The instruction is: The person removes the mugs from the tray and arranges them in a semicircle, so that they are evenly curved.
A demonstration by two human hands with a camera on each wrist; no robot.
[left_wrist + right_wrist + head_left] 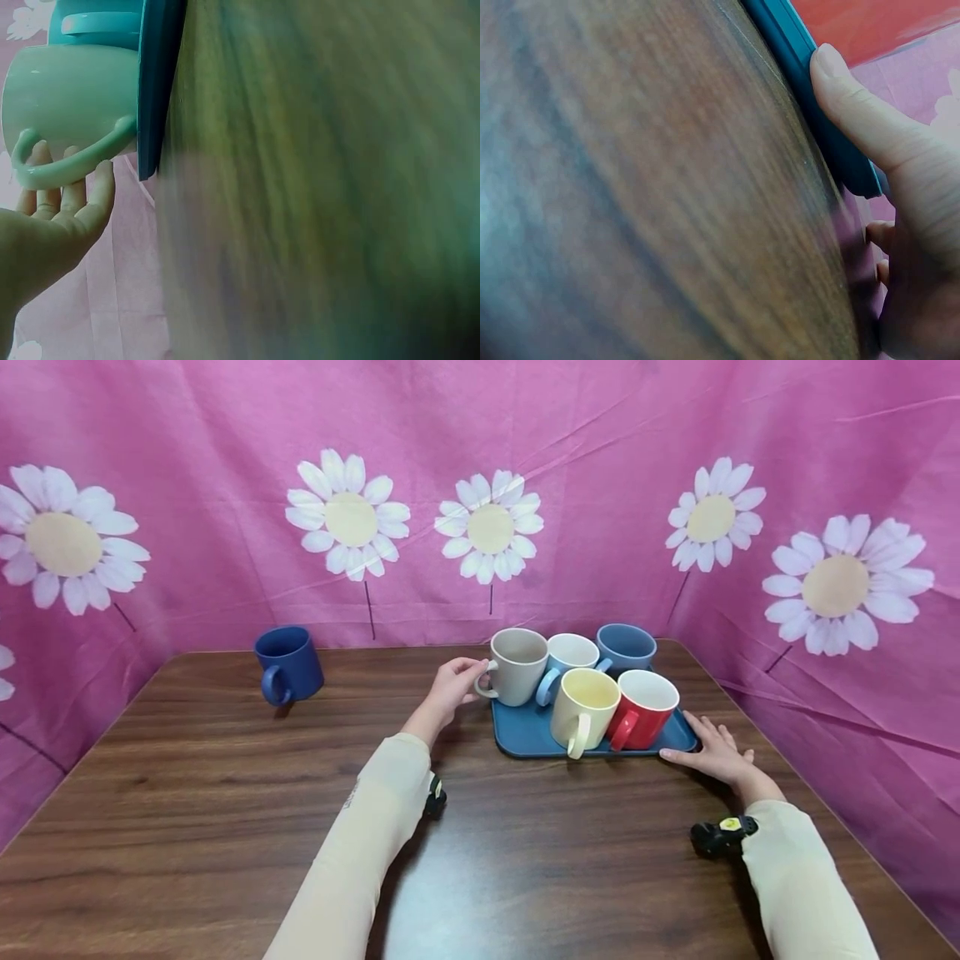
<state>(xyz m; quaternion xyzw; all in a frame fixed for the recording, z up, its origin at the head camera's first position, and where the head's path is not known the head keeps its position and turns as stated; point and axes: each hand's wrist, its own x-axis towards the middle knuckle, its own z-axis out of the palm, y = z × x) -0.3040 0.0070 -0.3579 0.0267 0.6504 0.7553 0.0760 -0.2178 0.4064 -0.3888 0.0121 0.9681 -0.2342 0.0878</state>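
Note:
On the left part of the blue tray (525,739) stands a grey-beige mug (517,672). My left hand (452,685) holds this mug by its handle (64,174); in the left wrist view a fingertip shows through the handle loop. At the tray's front right corner is my right hand (714,755), fingers spread along the side. Its thumb (847,94) touches the rim in the right wrist view. A yellow mug (577,718), a red mug (647,727), a light blue mug (562,670) and a grey-blue mug (626,643) also stand on the tray.
A dark blue mug (291,660) stands alone at the back left of the wooden table (225,827). Behind the table hangs a pink cloth (225,527) printed with white daisies; it also runs along the right side.

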